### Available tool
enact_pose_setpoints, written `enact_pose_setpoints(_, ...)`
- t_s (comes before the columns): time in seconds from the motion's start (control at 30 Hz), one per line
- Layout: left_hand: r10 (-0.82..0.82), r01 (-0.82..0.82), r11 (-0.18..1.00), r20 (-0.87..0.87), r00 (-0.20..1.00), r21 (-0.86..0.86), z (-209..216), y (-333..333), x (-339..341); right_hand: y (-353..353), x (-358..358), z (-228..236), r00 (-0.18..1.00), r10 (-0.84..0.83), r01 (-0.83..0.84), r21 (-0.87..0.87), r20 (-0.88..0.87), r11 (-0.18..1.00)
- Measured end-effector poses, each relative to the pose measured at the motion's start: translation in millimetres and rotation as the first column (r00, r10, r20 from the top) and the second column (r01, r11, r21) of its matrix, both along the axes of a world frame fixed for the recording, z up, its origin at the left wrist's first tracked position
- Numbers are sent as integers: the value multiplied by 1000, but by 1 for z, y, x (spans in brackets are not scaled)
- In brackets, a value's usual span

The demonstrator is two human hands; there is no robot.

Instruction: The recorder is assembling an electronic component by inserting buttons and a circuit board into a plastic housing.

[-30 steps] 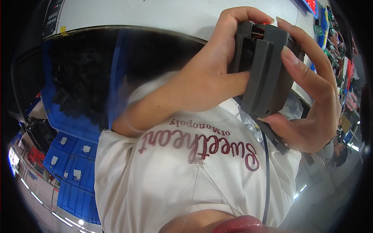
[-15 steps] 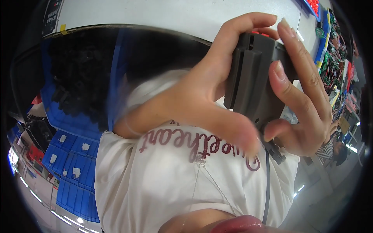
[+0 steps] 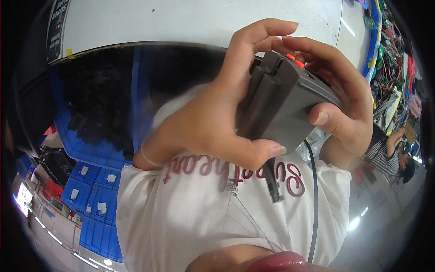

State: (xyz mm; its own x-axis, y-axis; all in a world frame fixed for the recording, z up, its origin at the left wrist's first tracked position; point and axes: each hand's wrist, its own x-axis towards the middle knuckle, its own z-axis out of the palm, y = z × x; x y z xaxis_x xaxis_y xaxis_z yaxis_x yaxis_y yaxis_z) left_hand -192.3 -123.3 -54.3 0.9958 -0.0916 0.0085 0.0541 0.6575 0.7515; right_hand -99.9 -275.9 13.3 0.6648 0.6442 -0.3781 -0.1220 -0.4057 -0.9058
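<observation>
Both my hands hold a dark grey plastic casing (image 3: 297, 111) up in front of my white shirt. It is boxy, with a ridged bar along its left side and red buttons (image 3: 295, 60) on its top edge. My left hand (image 3: 222, 122) grips the ridged side, thumb low on it and fingers curving over the top. On the other side my right hand (image 3: 351, 106) is closed round the casing, its thumb pressing the flat face and its fingers partly hidden behind. A thin dark part (image 3: 273, 183) hangs below the casing; how it joins on is hidden.
A white table (image 3: 190, 20) lies beyond my hands. At left stands a blue bin (image 3: 90, 152) of black parts, with stacked blue boxes (image 3: 97, 231) nearby. Circuit boards and wires (image 3: 387, 68) lie at far right, where another person (image 3: 389, 156) in stripes works.
The casing and both hands have shifted left, and the casing has tilted so its red buttons show more. My right fingers, earlier spread and lifted, now wrap round it.
</observation>
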Motion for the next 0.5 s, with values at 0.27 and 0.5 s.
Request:
enact_pose_setpoints(0.27, -19, 39, 996, -244, 970, 80, 3, 5, -16, -3, -1, -3, 963, 32, -44, 38, 267, 998)
enact_pose_setpoints(0.5, -42, 54, 995, -149, 988, 80, -7, 14, -11, 4, 0, 4, 967, 74, -79, 10, 243, 997)
